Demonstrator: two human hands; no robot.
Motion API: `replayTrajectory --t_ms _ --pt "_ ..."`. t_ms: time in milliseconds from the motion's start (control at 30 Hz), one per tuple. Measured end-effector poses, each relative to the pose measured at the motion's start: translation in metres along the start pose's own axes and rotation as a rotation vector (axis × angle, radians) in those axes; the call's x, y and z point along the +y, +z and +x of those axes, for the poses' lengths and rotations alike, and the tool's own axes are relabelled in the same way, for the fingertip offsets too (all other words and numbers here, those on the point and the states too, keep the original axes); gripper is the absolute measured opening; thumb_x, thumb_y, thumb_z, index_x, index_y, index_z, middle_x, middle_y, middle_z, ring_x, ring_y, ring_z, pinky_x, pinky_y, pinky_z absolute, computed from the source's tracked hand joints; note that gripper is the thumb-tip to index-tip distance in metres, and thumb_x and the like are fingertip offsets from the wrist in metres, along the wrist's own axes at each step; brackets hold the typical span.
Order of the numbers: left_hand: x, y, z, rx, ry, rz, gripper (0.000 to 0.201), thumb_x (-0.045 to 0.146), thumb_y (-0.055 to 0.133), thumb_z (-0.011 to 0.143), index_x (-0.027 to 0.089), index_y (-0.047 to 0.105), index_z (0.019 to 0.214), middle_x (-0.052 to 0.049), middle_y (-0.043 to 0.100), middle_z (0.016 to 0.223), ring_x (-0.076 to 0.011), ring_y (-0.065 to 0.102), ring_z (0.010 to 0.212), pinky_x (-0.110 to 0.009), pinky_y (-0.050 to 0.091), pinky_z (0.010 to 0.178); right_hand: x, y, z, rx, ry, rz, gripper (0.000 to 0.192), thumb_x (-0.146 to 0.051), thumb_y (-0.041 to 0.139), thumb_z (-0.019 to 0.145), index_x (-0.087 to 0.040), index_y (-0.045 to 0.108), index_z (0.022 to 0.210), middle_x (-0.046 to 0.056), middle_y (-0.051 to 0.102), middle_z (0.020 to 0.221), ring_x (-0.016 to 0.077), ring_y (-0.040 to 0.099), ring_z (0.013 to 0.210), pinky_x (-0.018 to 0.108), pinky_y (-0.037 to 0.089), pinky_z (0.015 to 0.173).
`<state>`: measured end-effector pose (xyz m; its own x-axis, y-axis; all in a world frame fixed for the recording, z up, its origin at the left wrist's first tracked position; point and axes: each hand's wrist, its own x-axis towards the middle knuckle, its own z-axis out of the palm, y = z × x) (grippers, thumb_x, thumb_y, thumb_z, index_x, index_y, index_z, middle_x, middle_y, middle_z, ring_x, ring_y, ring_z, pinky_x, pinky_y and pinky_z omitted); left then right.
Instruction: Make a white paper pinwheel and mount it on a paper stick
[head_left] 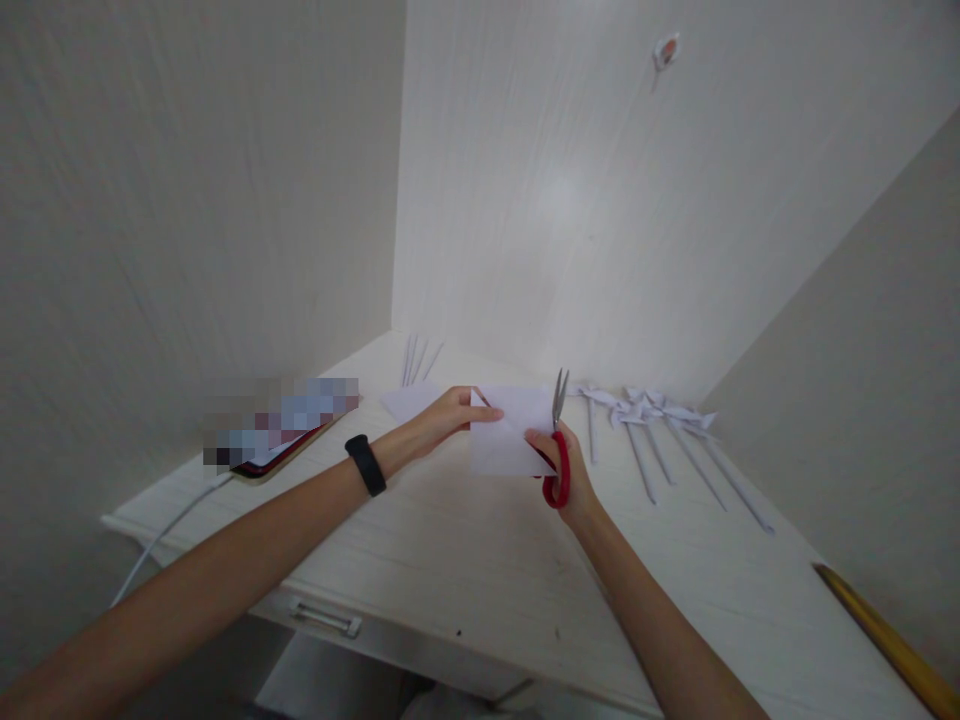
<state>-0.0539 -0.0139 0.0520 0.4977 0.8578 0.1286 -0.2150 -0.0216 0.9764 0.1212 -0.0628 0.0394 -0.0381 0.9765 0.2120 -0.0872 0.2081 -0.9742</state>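
Observation:
A square sheet of white paper (502, 450) is held up above the white desk. My left hand (459, 408) pinches its upper left part, thumb on the near face. At the sheet's right side, my right hand (576, 470) is closed, with the red-handled scissors (558, 440) in it and its thumb on the paper. The scissors' blades point upward, slightly apart, beside the sheet's right edge. Right of the hands lie several paper pinwheels (637, 408) on rolled paper sticks. Behind my left hand is more white paper (409, 400).
Several thin rolled paper sticks (416, 362) lie at the back of the desk (420, 560). A phone-like device (281, 450), partly blurred out, rests at the left with a white cable (172, 525). Walls enclose the desk. A yellowish bar (885, 635) runs along its right edge.

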Motion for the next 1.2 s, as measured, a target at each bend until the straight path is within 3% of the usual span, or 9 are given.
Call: replayTrajectory --t_ms 267,400,567,867,1000,1200 --pt "0.002 0.002 -0.001 0.018 -0.025 0.018 0.024 0.033 0.075 0.061 0.014 0.064 0.071 -0.003 0.066 0.072 -0.0105 0.059 0.065 -0.023 0.044 0.066 -0.006 0.002 -0.003 -0.018 0.02 0.021 0.021 -0.035 0.062 0.07 -0.02 0.055 0.083 -0.002 0.055 0.062 0.0097 0.044 0.044 0.021 0.031 0.038" --pt "0.001 0.0 0.001 0.091 -0.005 0.009 0.026 0.034 0.075 0.059 0.013 0.061 0.067 -0.003 0.065 0.07 -0.0114 0.059 0.063 -0.024 0.044 0.065 -0.003 0.001 0.001 0.033 0.088 -0.006 0.027 -0.042 0.062 0.069 -0.022 0.05 0.081 -0.005 0.05 0.057 0.0091 0.043 0.042 0.02 0.031 0.035" --pt "-0.004 -0.008 0.005 0.155 0.049 0.023 0.032 0.038 0.07 0.064 0.012 0.065 0.082 -0.007 0.068 0.081 -0.0162 0.061 0.071 -0.027 0.046 0.068 0.01 -0.009 0.013 0.115 0.151 -0.059 0.032 -0.044 0.06 0.068 -0.021 0.044 0.083 -0.007 0.047 0.053 0.0068 0.041 0.04 0.019 0.036 0.037" --pt "-0.007 -0.006 0.006 0.144 0.042 0.061 0.035 0.029 0.073 0.06 0.014 0.067 0.091 -0.012 0.07 0.089 -0.0233 0.063 0.077 -0.032 0.049 0.068 0.027 -0.026 0.02 0.182 0.15 -0.879 0.03 -0.018 0.054 0.069 -0.019 0.039 0.095 0.001 0.058 0.069 0.0157 0.056 0.059 0.025 0.04 0.054" --pt "-0.007 -0.007 0.006 0.172 0.021 0.153 0.037 0.027 0.075 0.056 0.014 0.067 0.089 -0.012 0.07 0.088 -0.023 0.063 0.073 -0.032 0.049 0.065 0.02 -0.023 0.015 0.085 0.118 -1.14 0.03 -0.021 0.053 0.073 -0.017 0.042 0.1 0.007 0.063 0.079 0.0185 0.059 0.069 0.025 0.038 0.058" --pt "-0.015 -0.008 0.006 0.122 -0.005 0.239 0.036 0.026 0.075 0.056 0.015 0.068 0.089 -0.011 0.07 0.089 -0.0231 0.063 0.076 -0.032 0.048 0.068 0.009 -0.021 0.007 -0.052 -0.01 -1.49 0.025 -0.02 0.046 0.081 -0.019 0.052 0.105 0.011 0.067 0.086 0.023 0.061 0.083 0.028 0.038 0.064"
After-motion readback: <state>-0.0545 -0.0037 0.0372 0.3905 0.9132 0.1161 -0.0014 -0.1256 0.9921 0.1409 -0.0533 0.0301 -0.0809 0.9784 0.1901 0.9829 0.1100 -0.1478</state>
